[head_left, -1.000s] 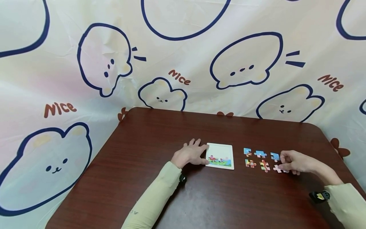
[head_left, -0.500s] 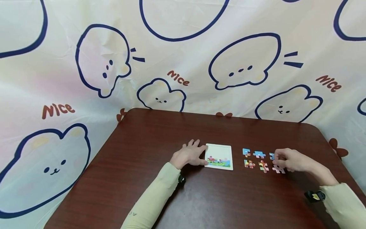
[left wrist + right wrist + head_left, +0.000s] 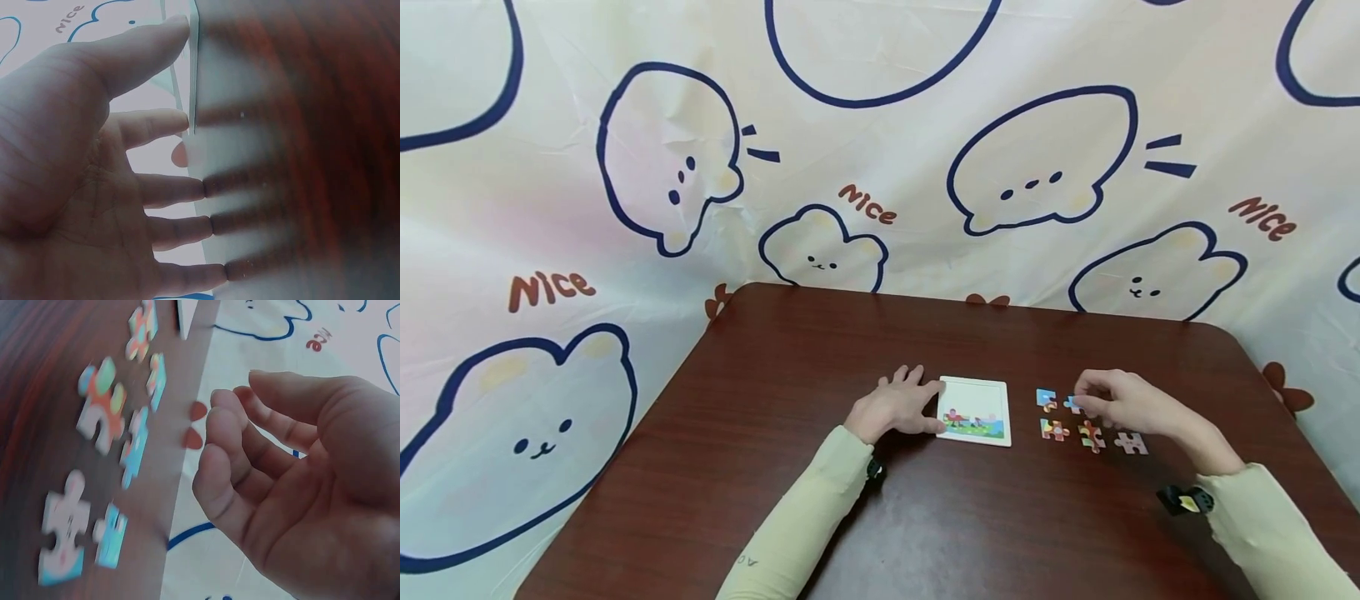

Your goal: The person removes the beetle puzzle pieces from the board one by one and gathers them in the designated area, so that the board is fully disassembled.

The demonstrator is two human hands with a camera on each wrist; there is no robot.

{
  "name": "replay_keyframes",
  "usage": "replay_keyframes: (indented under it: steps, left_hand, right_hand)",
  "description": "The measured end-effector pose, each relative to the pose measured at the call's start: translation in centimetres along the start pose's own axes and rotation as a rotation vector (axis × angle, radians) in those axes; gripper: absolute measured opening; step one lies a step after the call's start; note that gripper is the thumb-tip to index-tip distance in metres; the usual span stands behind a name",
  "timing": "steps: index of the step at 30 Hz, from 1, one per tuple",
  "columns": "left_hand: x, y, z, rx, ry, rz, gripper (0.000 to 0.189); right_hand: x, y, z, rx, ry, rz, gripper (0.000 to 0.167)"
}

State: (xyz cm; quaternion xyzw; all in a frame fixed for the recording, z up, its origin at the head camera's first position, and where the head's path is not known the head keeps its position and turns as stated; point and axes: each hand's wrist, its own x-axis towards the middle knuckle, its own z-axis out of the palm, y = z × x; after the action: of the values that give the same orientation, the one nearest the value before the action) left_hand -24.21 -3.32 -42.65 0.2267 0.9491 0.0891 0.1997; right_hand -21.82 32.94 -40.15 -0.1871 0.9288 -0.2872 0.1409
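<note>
My left hand (image 3: 891,408), fingers spread straight, is at the left edge of a white square puzzle tray (image 3: 973,386) with a colourful picture along its bottom. In the left wrist view the thumb and index fingertips meet the tray's edge (image 3: 194,75). My right hand (image 3: 1133,407) hovers above the loose jigsaw pieces, fingers loosely bent and nothing between them. Under its fingertips a blue piece (image 3: 1071,404) partly shows. Around it lie a blue-and-orange piece (image 3: 1046,400), two red-orange pieces (image 3: 1055,430) and a pale pink piece (image 3: 1131,443). Another blue piece (image 3: 111,537) is hidden behind the hand in the head view.
Everything lies on a dark brown wooden table (image 3: 820,350). A pale cloth with cartoon drawings (image 3: 917,167) hangs behind and to the sides. Each wrist wears a small black camera strap, such as the one on the right wrist (image 3: 1185,500).
My right hand has moved left from the right-hand pieces to above the back middle one. The pale pink piece is fully uncovered now. The left hand stays at the tray.
</note>
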Motion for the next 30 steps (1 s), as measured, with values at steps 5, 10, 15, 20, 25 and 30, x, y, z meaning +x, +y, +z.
replay_keyframes:
  steps: [5,10,15,20,25,30]
  left_hand:
    - [0.0,0.1,0.0,0.008,-0.001,0.001,0.071]
    - [0.0,0.1,0.0,0.011,-0.001,0.005,0.071]
    - [0.0,0.2,0.0,0.008,0.005,0.009,0.071]
    - [0.0,0.2,0.0,0.010,0.011,0.007,0.072]
    - [0.0,0.1,0.1,0.013,0.013,0.010,0.072]
    - [0.1,0.0,0.0,0.011,0.014,0.014,0.072]
  right_hand:
    - [0.7,-1.0,0.6,0.009,0.011,-0.029,0.018]
    - [1.5,-1.9,1.3,0.027,-0.001,-0.037,0.018]
    - [2.4,-2.7,1.7,0.011,-0.018,-0.066,0.021]
    - [3.3,-3.7,2.3,0.019,-0.042,-0.094,0.024]
    - [4.2,-4.6,3.1,0.033,-0.055,-0.100,0.025]
    - [5.4,-5.4,3.8,0.042,-0.071,-0.095,0.026]
